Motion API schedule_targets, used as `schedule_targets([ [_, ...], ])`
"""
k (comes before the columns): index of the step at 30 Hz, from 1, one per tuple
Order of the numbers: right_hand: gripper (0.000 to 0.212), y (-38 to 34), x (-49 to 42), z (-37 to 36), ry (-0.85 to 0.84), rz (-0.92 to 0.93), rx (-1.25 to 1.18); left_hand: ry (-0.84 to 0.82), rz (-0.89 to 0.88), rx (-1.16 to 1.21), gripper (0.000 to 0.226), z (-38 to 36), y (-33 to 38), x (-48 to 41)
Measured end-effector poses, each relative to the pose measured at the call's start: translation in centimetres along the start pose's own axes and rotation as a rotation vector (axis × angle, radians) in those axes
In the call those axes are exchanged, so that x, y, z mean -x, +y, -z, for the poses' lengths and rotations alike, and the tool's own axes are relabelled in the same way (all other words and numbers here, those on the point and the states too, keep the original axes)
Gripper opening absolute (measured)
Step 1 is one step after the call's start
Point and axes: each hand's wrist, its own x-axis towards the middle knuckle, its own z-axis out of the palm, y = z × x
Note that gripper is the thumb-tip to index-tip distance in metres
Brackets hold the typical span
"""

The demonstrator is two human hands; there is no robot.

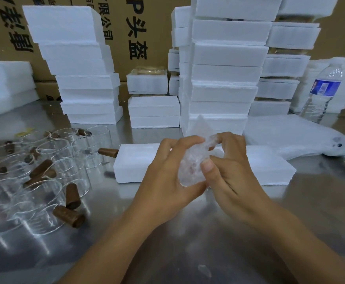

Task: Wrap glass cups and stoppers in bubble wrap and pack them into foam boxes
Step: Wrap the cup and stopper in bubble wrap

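Note:
A bubble-wrap bundle (192, 162) sits between both hands above the steel table, a faint reddish shape showing through it. My left hand (167, 173) grips its left side and underside. My right hand (229, 167) pinches its right side, thumb pressed on the wrap. Behind the hands lies an open foam box (134, 160). Several clear glass cups (50, 152) stand at the left with brown wooden stoppers (69, 216) scattered on and among them.
Tall stacks of white foam boxes (224, 74) line the back, with cardboard cartons behind. A pile of bubble-wrap sheets (286, 134) lies at the right, beside a water bottle (323, 91). More foam boxes (154, 111) stand in the middle.

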Motion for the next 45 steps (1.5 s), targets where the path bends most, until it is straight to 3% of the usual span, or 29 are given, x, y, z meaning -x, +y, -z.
schedule_targets([
  [2,0.074,0.0,0.0,0.2,0.074,0.007,-0.056,0.002,0.006,-0.028,0.054,0.0,-0.3,0.0],
  [5,0.042,-0.3,-0.2,0.5,0.269,0.012,-0.149,0.004,-0.005,-0.085,0.053,0.3,-0.7,-0.1],
  [7,0.030,-0.4,-0.4,0.6,0.294,-0.026,-0.202,0.002,-0.015,-0.105,0.050,0.3,-0.9,0.0],
  [10,0.027,-0.4,-0.3,0.6,0.198,-0.032,-0.194,-0.001,-0.009,-0.085,0.048,0.3,-0.8,0.1],
  [17,0.017,-0.6,-0.3,0.5,0.065,-0.014,-0.209,0.047,0.070,0.080,0.084,0.4,-0.7,-0.4],
  [19,0.025,-0.5,-0.3,0.4,0.020,-0.020,-0.207,0.044,0.055,0.094,0.083,0.3,-0.8,-0.5],
  [22,0.055,-0.6,-0.4,0.3,-0.061,0.010,-0.120,0.050,0.012,0.058,0.079,0.1,-1.1,-0.4],
  [23,0.055,-0.6,-0.5,0.3,-0.089,0.028,-0.073,0.053,-0.005,0.036,0.077,0.0,-1.1,-0.4],
  [26,0.044,-0.5,-0.7,0.3,-0.156,0.038,0.054,0.039,-0.059,-0.033,0.070,-0.1,-1.2,-0.3],
  [30,0.046,-0.8,-0.5,0.5,-0.059,-0.034,-0.097,0.015,-0.080,-0.037,0.074,0.0,-1.0,-0.3],
  [33,0.008,-1.1,-0.6,0.7,0.090,-0.181,-0.267,-0.010,-0.098,-0.065,0.078,0.3,-0.9,-0.3],
  [34,0.009,-1.1,-0.6,0.8,0.135,-0.217,-0.303,-0.016,-0.098,-0.073,0.078,0.4,-0.9,-0.2],
  [36,0.036,-0.8,-0.5,1.0,0.179,-0.250,-0.317,-0.023,-0.109,-0.088,0.077,0.6,-0.7,-0.2],
  [39,0.059,-0.6,-0.8,1.3,0.101,-0.336,-0.360,-0.014,-0.175,-0.100,0.076,0.8,-0.3,-0.2],
  [45,0.066,-0.3,-0.9,1.5,-0.115,-0.423,-0.472,-0.040,-0.366,-0.252,0.070,0.5,0.1,-0.1],
])
